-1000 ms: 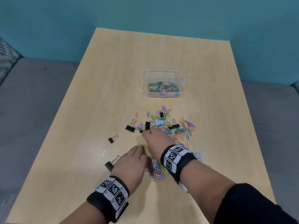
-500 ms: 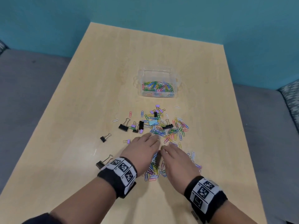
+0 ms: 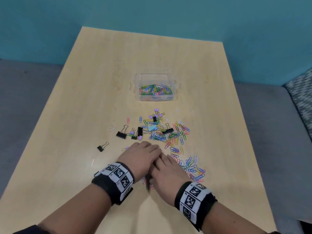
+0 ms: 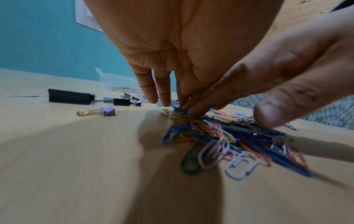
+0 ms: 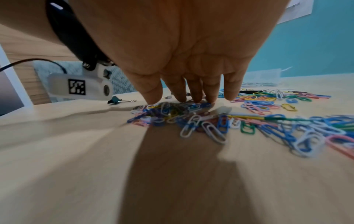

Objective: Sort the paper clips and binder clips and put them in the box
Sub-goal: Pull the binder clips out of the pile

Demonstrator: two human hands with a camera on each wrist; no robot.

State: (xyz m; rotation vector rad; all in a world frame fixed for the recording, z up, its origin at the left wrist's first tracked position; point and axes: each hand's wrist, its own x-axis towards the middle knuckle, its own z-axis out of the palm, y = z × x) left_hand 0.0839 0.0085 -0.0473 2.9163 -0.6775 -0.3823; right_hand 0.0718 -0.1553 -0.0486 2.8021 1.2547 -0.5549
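While both hands lie palm-down with straight fingers, left hand (image 3: 141, 157) over right hand (image 3: 166, 173), fingertips press the paper clips (image 4: 220, 139) heaped on the counter (image 3: 70, 149); neither grip holds anything. Clips point every way. Box (image 3: 154, 78) sits beyond, long axis left-right, binder clips (image 3: 121, 134) between.

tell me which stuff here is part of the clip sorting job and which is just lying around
Part of the job:
- paper clips loose on the table
- binder clips
- clear box, paper clips already inside
- left hand and right hand, fingers down on the near pile

Just there:
- table
- patterned cushion
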